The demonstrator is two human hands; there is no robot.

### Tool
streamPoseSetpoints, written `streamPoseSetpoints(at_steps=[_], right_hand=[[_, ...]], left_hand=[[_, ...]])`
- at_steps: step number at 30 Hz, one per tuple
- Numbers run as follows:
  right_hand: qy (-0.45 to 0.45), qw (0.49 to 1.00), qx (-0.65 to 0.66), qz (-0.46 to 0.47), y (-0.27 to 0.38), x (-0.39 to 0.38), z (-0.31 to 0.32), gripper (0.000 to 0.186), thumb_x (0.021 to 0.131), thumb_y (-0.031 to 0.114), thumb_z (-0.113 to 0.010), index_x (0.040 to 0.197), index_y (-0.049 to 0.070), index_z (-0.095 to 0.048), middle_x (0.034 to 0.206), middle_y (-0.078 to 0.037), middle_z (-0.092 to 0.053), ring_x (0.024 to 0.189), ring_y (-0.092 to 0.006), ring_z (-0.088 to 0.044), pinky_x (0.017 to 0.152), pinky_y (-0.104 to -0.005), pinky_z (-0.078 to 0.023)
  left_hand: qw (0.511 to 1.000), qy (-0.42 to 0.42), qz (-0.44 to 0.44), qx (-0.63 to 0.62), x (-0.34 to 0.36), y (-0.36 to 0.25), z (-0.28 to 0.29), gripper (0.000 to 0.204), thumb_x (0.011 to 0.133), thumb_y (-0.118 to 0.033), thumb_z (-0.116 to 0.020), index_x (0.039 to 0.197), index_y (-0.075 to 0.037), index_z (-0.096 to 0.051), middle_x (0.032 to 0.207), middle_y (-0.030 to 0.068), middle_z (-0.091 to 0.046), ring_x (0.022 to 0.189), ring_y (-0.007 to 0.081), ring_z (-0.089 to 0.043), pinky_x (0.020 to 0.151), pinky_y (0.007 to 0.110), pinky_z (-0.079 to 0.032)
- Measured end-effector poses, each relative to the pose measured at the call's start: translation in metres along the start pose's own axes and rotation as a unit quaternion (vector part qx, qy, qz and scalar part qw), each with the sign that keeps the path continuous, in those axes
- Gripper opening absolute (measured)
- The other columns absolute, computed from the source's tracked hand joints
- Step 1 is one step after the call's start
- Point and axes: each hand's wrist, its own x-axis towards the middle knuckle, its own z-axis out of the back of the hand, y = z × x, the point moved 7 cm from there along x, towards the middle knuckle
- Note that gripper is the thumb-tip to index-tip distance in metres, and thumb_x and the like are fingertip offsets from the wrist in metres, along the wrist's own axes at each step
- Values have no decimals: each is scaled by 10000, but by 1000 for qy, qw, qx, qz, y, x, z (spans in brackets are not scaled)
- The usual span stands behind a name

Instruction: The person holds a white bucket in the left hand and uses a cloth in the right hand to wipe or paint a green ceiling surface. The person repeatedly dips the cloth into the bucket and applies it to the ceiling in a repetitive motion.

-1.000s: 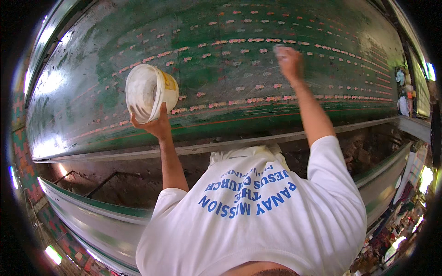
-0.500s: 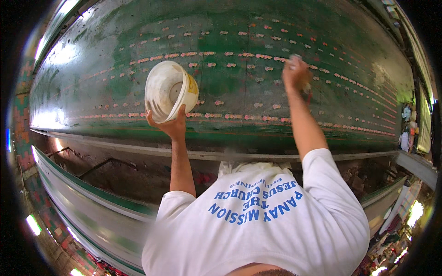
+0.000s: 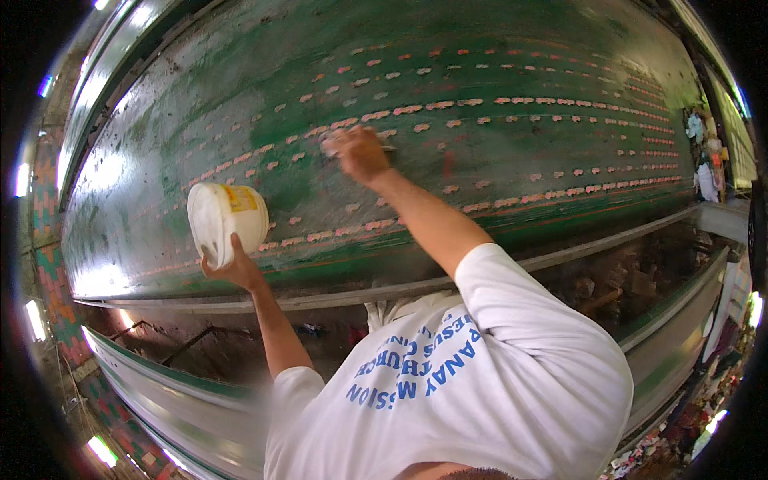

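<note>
My left hand (image 3: 235, 267) grips a white plastic bucket with a yellow label (image 3: 226, 210), held tilted over a long green surface (image 3: 512, 84). That surface carries rows of small pale pink shapes, several per row. My right hand (image 3: 356, 152) is up among those rows, above and right of the bucket, closed on a pale object that is too small and hidden to name. Its fingertips look to be on the surface or just over it.
A grey rail (image 3: 544, 258) runs along the near edge of the green surface, with a dark trough (image 3: 616, 288) below it. Metal panels (image 3: 176, 400) lie at lower left, cluttered cloths (image 3: 704, 182) at the right end. A white T-shirt (image 3: 424, 416) fills the lower middle.
My right hand has moved well to the left, toward the bucket. The bucket has shifted left and down in the picture and turned, showing more of its labelled side.
</note>
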Motion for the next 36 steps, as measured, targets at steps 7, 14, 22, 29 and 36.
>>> streamPoseSetpoints(at_steps=[7, 14, 22, 29, 36], right_hand=[[-168, 950, -228, -132, -235, -97, 243, 238, 895, 164, -774, 1130, 185, -809, 1094, -76, -793, 1016, -330, -731, 909, -491, -549], [-225, 819, -321, -419, -365, -254, 420, 282, 945, 137, -773, 1220, 74, -779, 1179, -153, -784, 1179, -347, -714, 981, -466, -595], [-265, 902, -227, -254, -337, -115, 304, 269, 899, 69, -743, 1164, 63, -790, 1199, -159, -771, 1155, -393, -696, 999, -515, -555], [-79, 995, 56, 16, -130, 21, 79, 269, 893, 70, -633, 1104, 58, -799, 1279, -127, -764, 1233, -330, -683, 1091, -463, -529], [-1, 987, 124, 105, -107, 21, 65, 260, 854, 26, -631, 1014, 92, -825, 1203, -122, -792, 1199, -312, -711, 1098, -450, -532]], left_hand=[[991, 96, -85, -40, -83, -81, -41, 891, 847, -88, -927, 1466, -139, -288, 1622, 223, -387, 1474, 417, -453, 1247, 596, -461], [978, 154, -118, -73, -176, -126, -57, 892, 870, -123, -918, 1505, -162, -293, 1697, 226, -350, 1510, 455, -446, 1261, 638, -422], [992, 115, -27, 43, -232, -121, -40, 1175, 709, -390, -1048, 1545, -110, -272, 1507, 159, -400, 1409, 347, -490, 1224, 498, -457], [988, 132, -66, 42, -234, -160, -51, 1112, 735, -271, -1031, 1547, -175, -277, 1540, 157, -404, 1438, 360, -469, 1238, 547, -451], [989, 140, -32, 33, -215, -154, -73, 1102, 725, -237, -1032, 1539, -161, -293, 1531, 161, -394, 1428, 367, -470, 1242, 530, -436]])
